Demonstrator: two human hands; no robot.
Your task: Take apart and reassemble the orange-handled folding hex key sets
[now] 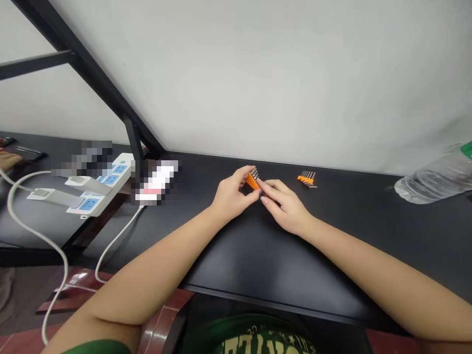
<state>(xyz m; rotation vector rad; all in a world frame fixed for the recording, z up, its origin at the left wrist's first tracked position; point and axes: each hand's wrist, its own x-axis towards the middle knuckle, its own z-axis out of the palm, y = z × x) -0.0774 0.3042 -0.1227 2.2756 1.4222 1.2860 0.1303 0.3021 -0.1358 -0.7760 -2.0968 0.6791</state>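
Note:
My left hand (231, 195) grips an orange holder of hex keys (252, 180) just above the black table (258, 255), fingers curled round it. My right hand (283, 205) comes in from the right, its fingertips pinched at the holder's near end, touching the keys. A second orange hex key holder (307, 179) lies flat on the table, a short way to the right of both hands, near the wall.
A clear plastic bottle (433, 181) lies on its side at the far right. Two white power strips (98, 189) with white cables (40, 236) sit on the left table. A black metal frame post (134, 145) rises at the left; a white wall backs the table.

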